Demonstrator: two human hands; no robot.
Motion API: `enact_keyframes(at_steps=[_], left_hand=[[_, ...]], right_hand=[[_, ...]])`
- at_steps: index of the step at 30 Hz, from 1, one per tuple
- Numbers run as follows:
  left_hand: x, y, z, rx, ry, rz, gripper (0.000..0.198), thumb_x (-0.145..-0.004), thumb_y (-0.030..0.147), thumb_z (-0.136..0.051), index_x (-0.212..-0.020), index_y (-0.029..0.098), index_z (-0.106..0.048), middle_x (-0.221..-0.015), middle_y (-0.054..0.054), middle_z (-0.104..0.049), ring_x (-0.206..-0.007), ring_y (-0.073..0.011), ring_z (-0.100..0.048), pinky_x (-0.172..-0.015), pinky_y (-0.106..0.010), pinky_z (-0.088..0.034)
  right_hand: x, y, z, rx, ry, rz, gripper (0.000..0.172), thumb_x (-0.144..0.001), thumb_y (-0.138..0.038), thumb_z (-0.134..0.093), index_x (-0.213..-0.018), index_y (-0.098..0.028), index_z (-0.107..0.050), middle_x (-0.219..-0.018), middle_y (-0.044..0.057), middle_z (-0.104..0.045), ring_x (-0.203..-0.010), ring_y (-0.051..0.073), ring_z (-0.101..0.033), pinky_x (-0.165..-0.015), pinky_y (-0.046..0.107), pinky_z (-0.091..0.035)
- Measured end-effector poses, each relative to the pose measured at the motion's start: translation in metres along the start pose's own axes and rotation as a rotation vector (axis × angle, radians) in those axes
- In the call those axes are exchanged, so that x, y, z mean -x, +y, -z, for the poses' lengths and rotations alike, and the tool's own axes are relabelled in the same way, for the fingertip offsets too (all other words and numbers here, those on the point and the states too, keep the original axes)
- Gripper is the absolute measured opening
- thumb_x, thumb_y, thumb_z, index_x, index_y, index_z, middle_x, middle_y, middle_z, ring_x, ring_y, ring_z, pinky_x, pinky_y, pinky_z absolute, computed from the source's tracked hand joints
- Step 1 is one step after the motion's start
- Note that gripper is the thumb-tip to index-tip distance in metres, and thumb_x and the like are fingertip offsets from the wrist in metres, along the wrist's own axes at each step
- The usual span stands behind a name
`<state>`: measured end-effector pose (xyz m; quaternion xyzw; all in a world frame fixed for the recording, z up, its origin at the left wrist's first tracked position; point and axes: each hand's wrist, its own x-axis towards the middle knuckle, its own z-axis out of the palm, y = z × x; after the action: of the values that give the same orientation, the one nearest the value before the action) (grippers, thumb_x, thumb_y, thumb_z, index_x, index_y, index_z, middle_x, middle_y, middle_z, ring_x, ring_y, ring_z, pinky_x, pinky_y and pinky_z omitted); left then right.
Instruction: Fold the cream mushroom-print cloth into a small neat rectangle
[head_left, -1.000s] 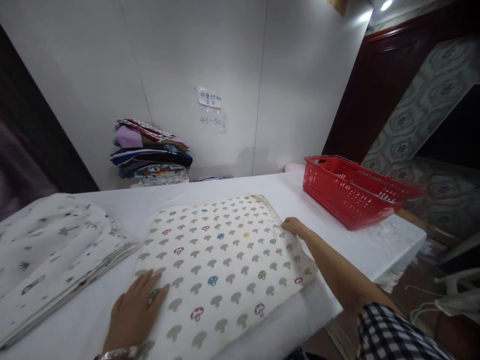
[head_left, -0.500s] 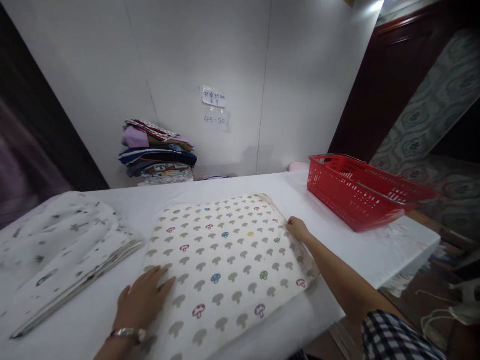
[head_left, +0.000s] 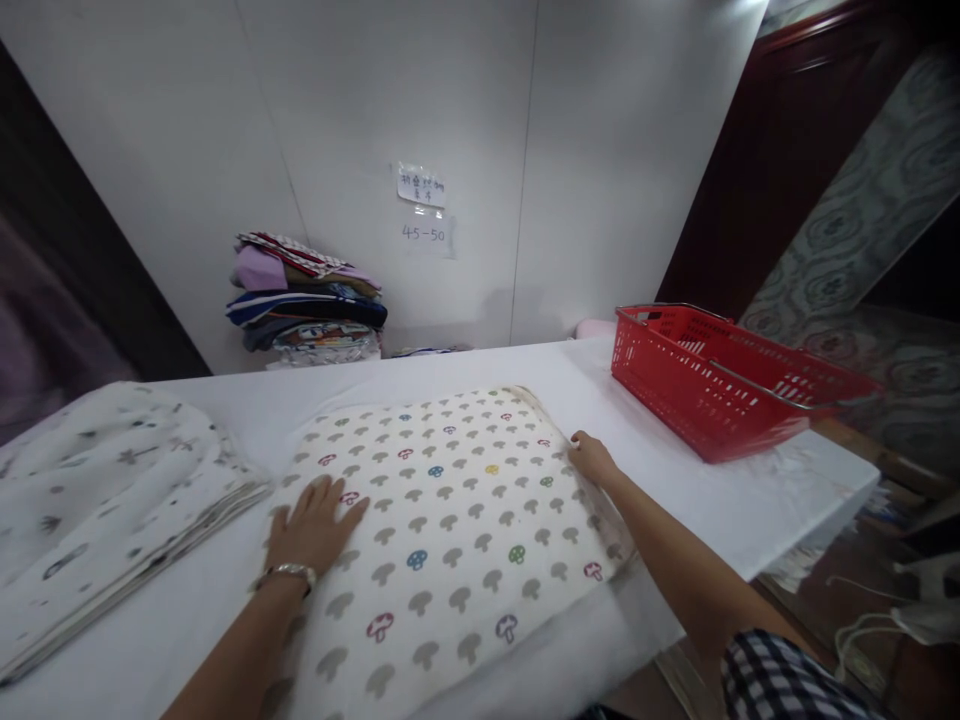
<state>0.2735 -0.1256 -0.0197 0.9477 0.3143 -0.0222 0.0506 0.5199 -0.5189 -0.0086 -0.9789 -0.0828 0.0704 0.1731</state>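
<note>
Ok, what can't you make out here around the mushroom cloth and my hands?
Head view only:
Paper note: upper writing too small to read.
Right hand: fingertips curl at the mushroom cloth edge; grip unclear.
White cloth stack: cut off by the left edge.
Red basket: bottom hidden by its near wall.

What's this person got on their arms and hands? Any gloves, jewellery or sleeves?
No gloves: the left hand and the right hand are bare, and so are both forearms. A silvery metal band, a bracelet or a watch strap, circles the left wrist. A black-and-white checked sleeve covers the upper part of the right arm. No ring can be made out.
</note>
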Motion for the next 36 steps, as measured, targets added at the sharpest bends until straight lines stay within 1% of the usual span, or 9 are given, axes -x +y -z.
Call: enact_keyframes(at_steps=[4,7,11,15,20,23,26,33,36], left_hand=[[-0.004,0.011,0.014,0.001,-0.085,0.046,0.068,-0.084,0.055,-0.021,-0.14,0.017,-0.03,-0.152,-0.006,-0.016,-0.139,-0.0238,-0.012,-0.11,-0.052,-0.015],[-0.015,0.015,0.02,0.039,-0.068,0.086,0.068,-0.084,0.056,-0.021,-0.137,0.016,-0.035,-0.151,-0.008,-0.018,-0.138,-0.0281,-0.015,-0.107,-0.056,-0.019],[-0.03,0.004,0.01,0.056,0.015,0.121,0.074,-0.082,0.06,-0.023,-0.14,0.016,-0.029,-0.152,-0.009,-0.014,-0.139,-0.0301,-0.01,-0.108,-0.058,-0.013],[-0.033,-0.008,-0.002,0.062,0.037,0.111,0.076,-0.08,0.062,-0.024,-0.141,0.017,-0.027,-0.152,-0.009,-0.015,-0.138,-0.0303,-0.011,-0.108,-0.057,-0.014],[-0.03,-0.007,-0.002,0.056,0.038,0.116,0.077,-0.08,0.063,-0.022,-0.142,0.017,-0.026,-0.152,-0.009,-0.014,-0.139,-0.0281,-0.01,-0.109,-0.055,-0.014],[-0.03,-0.005,-0.002,0.059,0.046,0.118,0.077,-0.08,0.063,-0.023,-0.142,0.017,-0.027,-0.152,-0.009,-0.015,-0.139,-0.0283,-0.009,-0.109,-0.055,-0.013],[-0.03,-0.005,-0.001,0.054,0.037,0.125,0.077,-0.08,0.063,-0.022,-0.142,0.017,-0.026,-0.152,-0.008,-0.014,-0.139,-0.0281,-0.009,-0.109,-0.054,-0.014],[-0.028,-0.003,0.002,0.045,0.03,0.12,0.075,-0.081,0.061,-0.022,-0.141,0.016,-0.027,-0.152,-0.009,-0.016,-0.139,-0.0283,-0.011,-0.109,-0.054,-0.015],[-0.033,-0.008,0.001,0.058,0.03,0.123,0.073,-0.082,0.06,-0.022,-0.14,0.017,-0.03,-0.151,-0.009,-0.018,-0.138,-0.028,-0.013,-0.108,-0.054,-0.017]], right_hand=[[-0.012,-0.004,-0.002,0.004,-0.03,-0.008,0.042,-0.08,-0.028,-0.05,-0.12,-0.015,-0.052,-0.109,0.012,-0.064,-0.095,0.021,-0.06,-0.073,0.026,-0.042],[-0.02,-0.014,-0.005,0.014,-0.019,0.011,0.042,-0.083,-0.034,-0.049,-0.12,-0.014,-0.051,-0.109,0.013,-0.063,-0.095,0.022,-0.06,-0.073,0.027,-0.042],[-0.026,-0.027,-0.011,0.05,0.018,0.056,0.033,-0.086,-0.027,-0.046,-0.115,-0.015,-0.052,-0.109,0.013,-0.062,-0.098,0.022,-0.058,-0.075,0.026,-0.04],[-0.025,-0.027,-0.015,0.085,0.048,0.095,0.026,-0.087,-0.02,-0.043,-0.111,-0.016,-0.053,-0.108,0.011,-0.062,-0.099,0.02,-0.057,-0.079,0.026,-0.038],[-0.026,-0.027,-0.012,0.078,0.127,0.141,0.032,-0.087,-0.023,-0.046,-0.118,-0.018,-0.051,-0.118,0.009,-0.056,-0.109,0.02,-0.05,-0.086,0.025,-0.036],[-0.033,-0.033,-0.009,0.064,0.156,0.175,0.025,-0.087,-0.026,-0.047,-0.107,-0.019,-0.06,-0.116,0.008,-0.056,-0.109,0.018,-0.048,-0.089,0.023,-0.034],[-0.041,-0.038,-0.011,0.064,0.147,0.161,0.021,-0.085,-0.029,-0.051,-0.094,-0.018,-0.066,-0.106,0.008,-0.059,-0.102,0.019,-0.051,-0.084,0.024,-0.036],[-0.048,-0.043,-0.017,0.032,0.133,0.066,0.017,-0.081,-0.029,-0.055,-0.087,-0.018,-0.067,-0.098,0.007,-0.062,-0.088,0.017,-0.057,-0.07,0.023,-0.04],[-0.05,-0.043,-0.013,0.023,0.16,0.055,0.018,-0.083,-0.027,-0.051,-0.086,-0.017,-0.066,-0.104,0.008,-0.061,-0.092,0.018,-0.056,-0.074,0.023,-0.04]])
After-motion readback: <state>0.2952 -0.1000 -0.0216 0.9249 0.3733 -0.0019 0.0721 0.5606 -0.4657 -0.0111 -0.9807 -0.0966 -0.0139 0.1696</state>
